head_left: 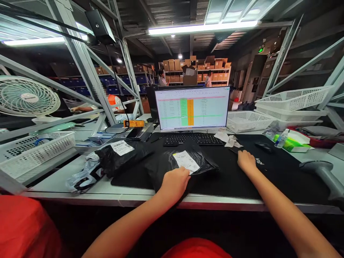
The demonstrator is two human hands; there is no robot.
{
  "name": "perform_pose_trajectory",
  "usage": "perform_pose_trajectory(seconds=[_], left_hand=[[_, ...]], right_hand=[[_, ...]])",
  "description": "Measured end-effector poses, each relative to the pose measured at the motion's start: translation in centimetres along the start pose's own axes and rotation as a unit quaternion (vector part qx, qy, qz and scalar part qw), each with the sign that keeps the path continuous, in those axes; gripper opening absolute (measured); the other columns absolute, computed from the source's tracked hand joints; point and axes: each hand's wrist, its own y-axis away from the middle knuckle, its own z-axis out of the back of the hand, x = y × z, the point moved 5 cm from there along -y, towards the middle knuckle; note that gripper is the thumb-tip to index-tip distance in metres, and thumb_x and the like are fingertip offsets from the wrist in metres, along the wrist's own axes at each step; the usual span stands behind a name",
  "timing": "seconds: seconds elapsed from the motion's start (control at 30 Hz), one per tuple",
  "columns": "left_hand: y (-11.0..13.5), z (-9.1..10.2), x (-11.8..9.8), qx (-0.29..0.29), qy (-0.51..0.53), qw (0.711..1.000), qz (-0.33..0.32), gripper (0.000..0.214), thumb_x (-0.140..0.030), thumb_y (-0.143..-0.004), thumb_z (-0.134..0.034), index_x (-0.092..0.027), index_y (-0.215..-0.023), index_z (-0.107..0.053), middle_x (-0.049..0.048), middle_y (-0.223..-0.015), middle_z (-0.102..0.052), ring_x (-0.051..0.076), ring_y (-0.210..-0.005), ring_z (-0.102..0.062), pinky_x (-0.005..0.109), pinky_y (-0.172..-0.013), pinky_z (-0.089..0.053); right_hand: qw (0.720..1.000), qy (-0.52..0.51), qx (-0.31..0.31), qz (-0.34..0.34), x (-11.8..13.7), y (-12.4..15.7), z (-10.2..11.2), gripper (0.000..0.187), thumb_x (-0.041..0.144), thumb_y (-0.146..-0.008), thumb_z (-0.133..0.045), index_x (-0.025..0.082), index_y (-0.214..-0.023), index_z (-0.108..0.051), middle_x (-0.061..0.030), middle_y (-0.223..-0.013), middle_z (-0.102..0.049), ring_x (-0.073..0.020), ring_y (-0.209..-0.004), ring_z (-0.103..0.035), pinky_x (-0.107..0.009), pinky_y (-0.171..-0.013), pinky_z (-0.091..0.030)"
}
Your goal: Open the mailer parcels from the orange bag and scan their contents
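Note:
A black plastic parcel (204, 162) with a white label (186, 161) lies on the black desk mat (276, 179) in front of the keyboard (193, 139). My left hand (174, 183) rests on its near edge, fingers curled over the bag just below the label. My right hand (245, 160) lies on the mat to the right of the parcel with the fingers bent down and nothing visible in it. A second black parcel (120, 156) with a label sits to the left, beside a grey bag (83, 175).
A monitor (192, 107) showing a spreadsheet stands behind the keyboard. A mouse (264, 147) and a barcode scanner (322, 172) are on the right. White baskets (292, 102) stack at the back right, another basket (34, 150) and a fan (27, 96) at the left. People stand among far shelves.

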Motion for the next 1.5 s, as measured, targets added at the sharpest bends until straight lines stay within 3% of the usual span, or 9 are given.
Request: perform_pose_trajectory(seconds=[0.17,0.3,0.47,0.63,0.87,1.03,1.27,1.33,1.5], left_hand=[[-1.6,1.0,2.9,-0.036,0.199,0.978,0.050,0.020,-0.025,-0.092,-0.054,-0.020,-0.075,-0.061,0.0023,-0.079,-0.067,0.020,-0.076,-0.061,0.029,-0.068,-0.041],[-2.4,1.3,3.2,-0.060,0.288,0.955,0.047,0.022,-0.028,-0.092,-0.050,-0.020,-0.072,-0.056,0.0001,-0.074,-0.062,0.017,-0.073,-0.056,0.027,-0.067,-0.038],[-2.2,0.7,2.7,-0.050,0.319,0.944,0.062,0.027,-0.034,-0.093,-0.043,-0.020,-0.071,-0.050,-0.0003,-0.073,-0.057,0.017,-0.072,-0.051,0.028,-0.068,-0.037],[-1.8,-0.2,3.4,-0.048,0.388,0.916,0.093,0.034,-0.045,-0.091,-0.042,-0.020,-0.068,-0.044,-0.0014,-0.069,-0.049,0.016,-0.070,-0.044,0.028,-0.066,-0.035],[-1.5,-1.0,4.1,-0.056,0.520,0.846,0.103,0.040,-0.055,-0.088,-0.051,-0.019,-0.071,-0.048,-0.0026,-0.069,-0.047,0.014,-0.068,-0.042,0.026,-0.066,-0.036],[-0.9,0.4,6.8,-0.164,0.514,0.823,0.176,0.050,-0.067,-0.079,-0.060,-0.019,-0.068,-0.052,-0.0059,-0.058,-0.039,0.010,-0.055,-0.035,0.022,-0.052,-0.029],[-1.3,1.5,13.5,-0.268,0.618,0.676,0.298,0.049,-0.058,-0.063,-0.076,-0.020,-0.065,-0.045,-0.0127,-0.047,-0.029,0.003,-0.037,-0.019,0.018,-0.039,-0.012],[-1.3,1.5,13.5,-0.246,0.603,0.703,0.286,0.048,-0.060,-0.067,-0.072,-0.020,-0.065,-0.045,-0.0125,-0.047,-0.028,0.004,-0.036,-0.021,0.018,-0.039,-0.013],[0.8,4.7,7.7,-0.273,0.306,0.903,0.127,0.031,-0.049,-0.086,-0.061,-0.019,-0.089,-0.059,0.0017,-0.077,-0.061,0.017,-0.069,-0.060,0.028,-0.062,-0.048]], right_hand=[[0.980,-0.100,-0.096,0.141,6.0,4.8,5.6,0.025,0.020,-0.098,-0.045,0.017,-0.112,-0.065,-0.0107,-0.113,-0.064,-0.0213,-0.109,-0.059,-0.034,-0.096,-0.045],[0.830,-0.334,-0.166,0.416,13.3,13.2,10.0,0.022,0.018,-0.097,-0.048,0.022,-0.111,-0.065,-0.0038,-0.101,-0.068,-0.0156,-0.090,-0.063,-0.029,-0.083,-0.052],[0.844,-0.327,-0.112,0.410,18.5,14.8,8.0,0.047,0.020,-0.092,-0.057,0.018,-0.138,-0.050,-0.0127,-0.130,-0.057,-0.0254,-0.116,-0.055,-0.046,-0.098,-0.051],[0.823,-0.399,-0.078,0.397,19.9,13.1,6.8,0.036,0.020,-0.089,-0.065,0.018,-0.124,-0.056,-0.0106,-0.119,-0.060,-0.0251,-0.109,-0.053,-0.046,-0.097,-0.047],[0.858,-0.360,-0.017,0.367,21.4,13.9,5.1,0.022,0.027,-0.084,-0.074,0.017,-0.072,-0.058,-0.0021,-0.076,-0.060,-0.0194,-0.081,-0.049,-0.034,-0.074,-0.036],[0.827,-0.345,-0.081,0.437,20.4,14.8,4.6,0.029,0.026,-0.090,-0.070,0.016,-0.065,-0.057,0.0005,-0.070,-0.057,-0.0148,-0.077,-0.046,-0.031,-0.070,-0.028],[0.808,-0.281,-0.090,0.509,18.0,16.3,4.5,0.027,0.026,-0.093,-0.067,0.018,-0.069,-0.057,0.0027,-0.067,-0.054,-0.0142,-0.073,-0.043,-0.032,-0.074,-0.029],[0.838,-0.217,-0.074,0.495,17.7,16.4,4.4,0.022,0.017,-0.089,-0.069,0.018,-0.071,-0.057,0.0024,-0.071,-0.055,-0.0153,-0.076,-0.044,-0.033,-0.079,-0.031],[0.878,-0.144,-0.077,0.450,18.0,17.0,4.6,0.011,0.009,-0.083,-0.066,0.018,-0.084,-0.061,-0.0028,-0.092,-0.060,-0.0200,-0.093,-0.048,-0.038,-0.094,-0.031]])
